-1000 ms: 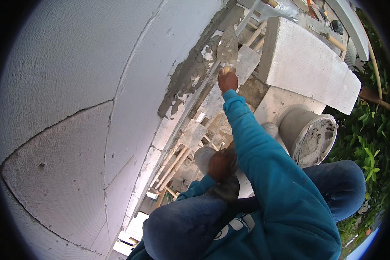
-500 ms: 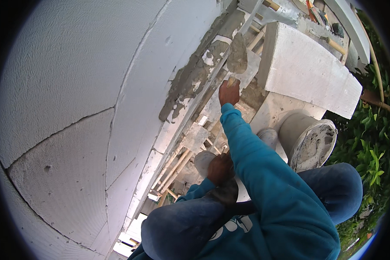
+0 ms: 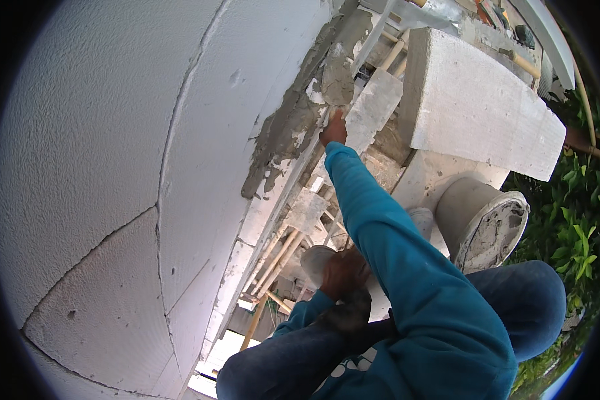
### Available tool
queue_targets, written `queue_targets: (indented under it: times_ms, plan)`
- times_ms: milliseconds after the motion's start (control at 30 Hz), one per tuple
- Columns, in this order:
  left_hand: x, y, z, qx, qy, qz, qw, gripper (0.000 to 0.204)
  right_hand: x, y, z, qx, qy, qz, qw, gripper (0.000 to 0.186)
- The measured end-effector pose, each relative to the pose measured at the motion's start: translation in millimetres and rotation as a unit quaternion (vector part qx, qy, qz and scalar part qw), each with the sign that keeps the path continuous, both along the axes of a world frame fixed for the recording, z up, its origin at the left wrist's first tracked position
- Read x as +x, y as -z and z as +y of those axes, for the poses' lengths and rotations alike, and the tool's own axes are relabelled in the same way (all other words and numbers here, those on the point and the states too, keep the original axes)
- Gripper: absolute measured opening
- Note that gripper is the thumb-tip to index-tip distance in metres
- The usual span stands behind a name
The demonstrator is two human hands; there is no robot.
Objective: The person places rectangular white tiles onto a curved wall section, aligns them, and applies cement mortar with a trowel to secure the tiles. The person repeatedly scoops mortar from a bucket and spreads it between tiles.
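Trowel (image 3: pixel 338 85) gripped in the right hand (image 3: pixel 334 128), its blade held against grey mortar (image 3: pixel 273 141) at the upper centre of the frame.
Its handle is clasped by curled fingers, and the blade is pointed toward the top edge. The mortar is spread along the side of a pale block wall (image 3: pixel 107 120), by which the left of the frame is filled. The left hand (image 3: pixel 345 272) is lowered near a dusty shoe (image 3: pixel 315 265) at lower centre; whether anything is grasped by it cannot be told. A white block (image 3: pixel 483 100) is seen at upper right, with a bucket (image 3: pixel 460 207) below it.
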State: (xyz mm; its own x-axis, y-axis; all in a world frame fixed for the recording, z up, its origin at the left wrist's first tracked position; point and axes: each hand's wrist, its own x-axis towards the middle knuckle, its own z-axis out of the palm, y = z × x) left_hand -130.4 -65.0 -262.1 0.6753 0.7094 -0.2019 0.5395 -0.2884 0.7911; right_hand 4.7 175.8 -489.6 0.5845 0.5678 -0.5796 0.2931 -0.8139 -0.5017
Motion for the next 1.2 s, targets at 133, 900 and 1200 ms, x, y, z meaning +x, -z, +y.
queue_targets:
  times_ms: [133,900,1200]
  plan:
    - [0.5,-3.7,1.5,0.002,-0.008,-0.014,1.0,0.014,3.5,22.3,-15.7,-0.038,-0.05,-0.005,0.998,0.087]
    - [-0.3,-10.0,-0.9,0.032,-0.001,0.059,0.998,0.024,22.6,-106.3,-37.2,0.17,0.182,0.132,0.96,0.049]
    - [-1.7,6.5,-13.5,0.056,-0.034,0.014,0.998,0.019,49.2,-154.7,-47.9,0.124,0.074,0.279,0.949,0.027]
